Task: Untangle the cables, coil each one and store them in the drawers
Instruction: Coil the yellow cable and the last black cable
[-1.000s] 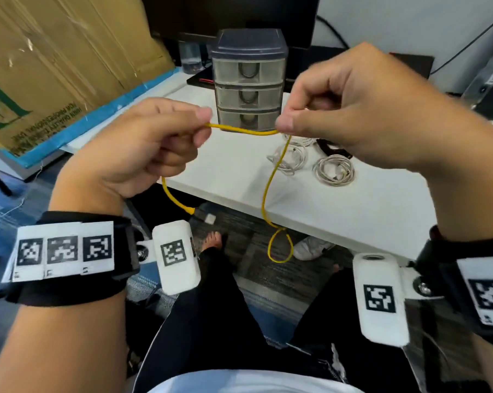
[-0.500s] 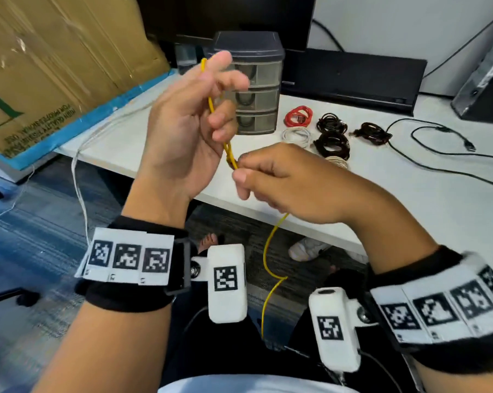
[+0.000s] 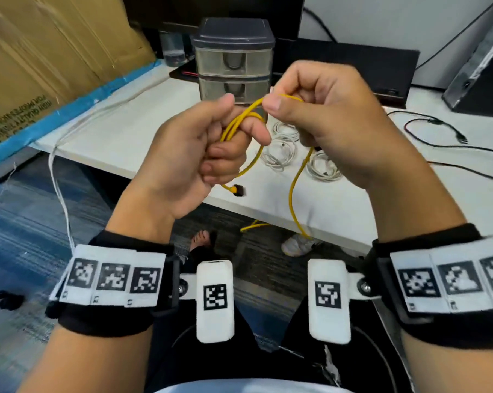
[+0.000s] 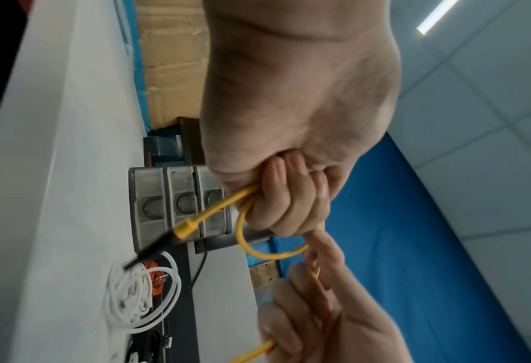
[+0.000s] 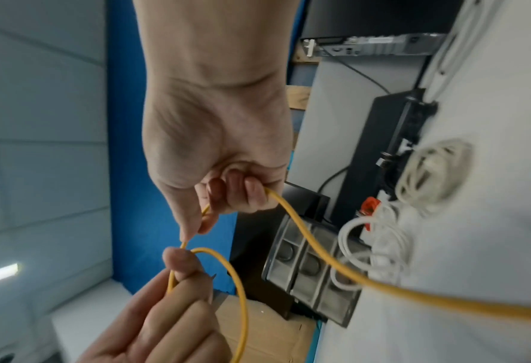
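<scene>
The yellow cable (image 3: 241, 124) was held in the air in front of the table edge (image 3: 268, 211), above the person's lap. The left hand (image 3: 194, 154) gripped it in curled fingers, with loops of cable passing round the forefinger and the plug end (image 3: 236, 190) sticking out below the fist. The right hand (image 3: 324, 123) pinched the cable between thumb and forefinger just beside the left — its other fingers were curled in. From the right hand the cable's free length hung down past the table edge toward the floor. Behind the hands stood the drawer unit (image 3: 234, 61) on the white table (image 3: 120, 131), its drawers closed. Coiled white cables (image 3: 280, 154) lay on the table just beyond the hands, between them and the drawers. A loose black cable (image 3: 438, 129) trailed across the table's right side.
</scene>
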`<action>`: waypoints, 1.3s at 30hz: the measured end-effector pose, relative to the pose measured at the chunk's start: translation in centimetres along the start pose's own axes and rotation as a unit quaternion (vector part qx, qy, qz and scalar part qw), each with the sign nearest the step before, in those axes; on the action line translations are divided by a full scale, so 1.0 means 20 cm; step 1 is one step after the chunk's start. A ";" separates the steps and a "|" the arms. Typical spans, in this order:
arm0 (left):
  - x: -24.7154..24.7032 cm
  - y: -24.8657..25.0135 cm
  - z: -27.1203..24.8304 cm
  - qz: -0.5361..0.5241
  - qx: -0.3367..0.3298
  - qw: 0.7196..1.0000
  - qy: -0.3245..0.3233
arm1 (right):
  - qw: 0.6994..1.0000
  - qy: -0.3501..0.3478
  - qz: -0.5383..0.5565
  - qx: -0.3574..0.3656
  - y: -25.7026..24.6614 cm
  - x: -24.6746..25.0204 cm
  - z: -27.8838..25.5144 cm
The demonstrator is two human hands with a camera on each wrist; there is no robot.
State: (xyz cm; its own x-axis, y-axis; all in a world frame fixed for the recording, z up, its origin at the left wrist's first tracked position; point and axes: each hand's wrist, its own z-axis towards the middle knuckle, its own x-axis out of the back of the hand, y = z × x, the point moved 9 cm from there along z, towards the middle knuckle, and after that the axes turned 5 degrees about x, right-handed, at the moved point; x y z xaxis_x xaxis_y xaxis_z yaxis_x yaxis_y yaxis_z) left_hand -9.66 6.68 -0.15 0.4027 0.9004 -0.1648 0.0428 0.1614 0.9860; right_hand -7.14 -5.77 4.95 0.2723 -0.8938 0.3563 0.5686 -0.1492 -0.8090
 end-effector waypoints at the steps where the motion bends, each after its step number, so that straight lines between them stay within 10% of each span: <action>1: 0.00 0.00 0.00 -0.012 -0.003 1.000 -0.009 | 1.000 0.016 0.010 -0.010 0.03 0.00 -0.01; 14: 0.00 0.11 0.02 -0.088 -0.110 0.989 0.033 | 0.994 -0.009 0.008 -0.109 0.19 -0.15 -0.03; 28: 0.14 0.21 -0.06 0.056 -0.201 0.936 0.284 | 0.982 -0.154 -0.055 -0.097 0.10 -0.31 -0.10; 34: 0.06 0.16 0.03 0.283 -0.070 0.943 0.162 | 0.999 0.002 -0.046 -0.026 0.02 -0.07 0.00; 39: 0.00 0.14 0.01 0.129 -0.046 0.990 0.045 | 0.991 0.038 0.117 -0.048 0.07 -0.09 -0.02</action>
State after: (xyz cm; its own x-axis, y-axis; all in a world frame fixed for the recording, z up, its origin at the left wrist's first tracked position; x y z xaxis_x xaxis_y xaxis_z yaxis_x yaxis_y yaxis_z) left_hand -9.43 7.01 2.71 0.3066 0.9479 0.0867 -0.1370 -0.0462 0.9895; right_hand -7.14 -4.59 3.11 0.3270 -0.9374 0.1194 0.4188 0.0305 -0.9076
